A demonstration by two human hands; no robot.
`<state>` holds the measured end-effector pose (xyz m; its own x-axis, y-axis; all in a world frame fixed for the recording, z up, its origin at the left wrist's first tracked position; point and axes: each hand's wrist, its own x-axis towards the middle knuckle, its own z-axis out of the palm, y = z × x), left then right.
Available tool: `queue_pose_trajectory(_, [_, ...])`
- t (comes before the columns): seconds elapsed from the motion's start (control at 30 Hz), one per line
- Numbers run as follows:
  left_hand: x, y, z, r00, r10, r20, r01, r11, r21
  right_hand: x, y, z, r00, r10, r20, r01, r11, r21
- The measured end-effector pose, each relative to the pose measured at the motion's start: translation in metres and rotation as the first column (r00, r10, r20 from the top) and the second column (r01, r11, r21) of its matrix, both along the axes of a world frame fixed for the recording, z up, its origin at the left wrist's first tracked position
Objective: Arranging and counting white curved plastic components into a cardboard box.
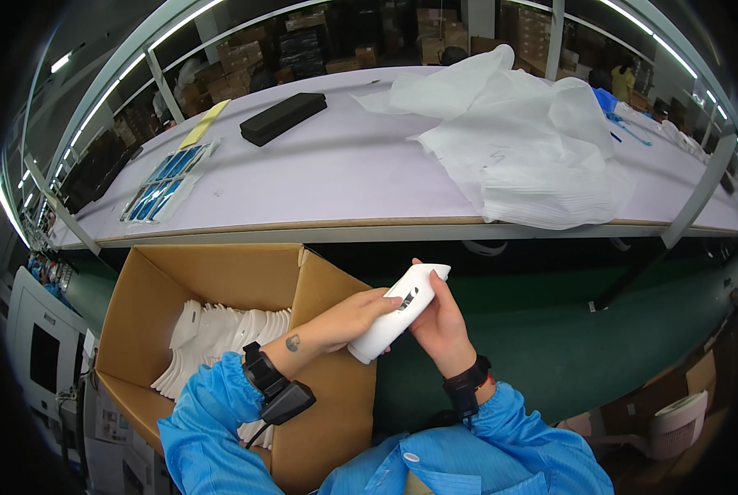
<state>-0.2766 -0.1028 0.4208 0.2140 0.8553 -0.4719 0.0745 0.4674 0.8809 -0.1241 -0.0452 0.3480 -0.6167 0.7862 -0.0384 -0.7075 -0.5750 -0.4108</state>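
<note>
A white, smooth, elongated plastic shell point(386, 332) with dark cutouts in its face is held tilted between both hands, in front of the table's edge. My left hand point(354, 318) grips its lower left side, with the thumb lying near the cutouts. My right hand point(443, 328) holds the upper right side, fingers around the top end. Below and left of the hands stands an open cardboard box point(336, 404). Inside it, many similar white curved pieces point(229, 328) are stacked in rows.
On the pale tabletop point(344, 186) lie a crumpled white foam sheet point(542, 157), a black case point(283, 118), a clear bag with blue strips point(167, 183) and a yellow strip point(206, 124). A white machine point(43, 346) stands left; cardboard point(658, 400) lies at lower right.
</note>
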Motion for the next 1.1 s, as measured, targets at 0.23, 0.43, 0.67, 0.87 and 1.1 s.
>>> queue_pose_trajectory(0.23, [-0.003, 0.003, -0.015, 0.975, -0.005, -0.224, 0.034, 0.992, 0.123, -0.006, 0.006, -0.005, 0.904, -0.189, 0.383, 0.181, 0.982, 0.055])
queue_pose_trajectory(0.43, [-0.004, 0.003, -0.022, 0.983, -0.029, -0.182, 0.066, 0.977, 0.201, -0.010, 0.009, -0.001, 0.853, -0.123, 0.508, -0.080, 0.929, 0.360])
queue_pose_trajectory(0.67, [-0.010, 0.006, -0.026, 0.978, 0.209, -0.021, -0.199, 0.953, 0.228, -0.007, -0.011, -0.020, 0.822, -0.153, 0.549, -0.363, 0.603, 0.711])
queue_pose_trajectory(0.87, [-0.013, 0.001, -0.035, 0.674, 0.314, -0.668, -0.008, 0.908, 0.419, 0.021, 0.013, -0.021, 0.695, -0.139, 0.706, -0.579, 0.475, 0.663])
queue_pose_trajectory(1.1, [0.013, -0.012, -0.003, 0.104, 0.069, -0.992, 0.930, 0.346, 0.121, 0.054, 0.041, -0.002, 0.542, 0.201, 0.816, -0.839, 0.190, 0.510])
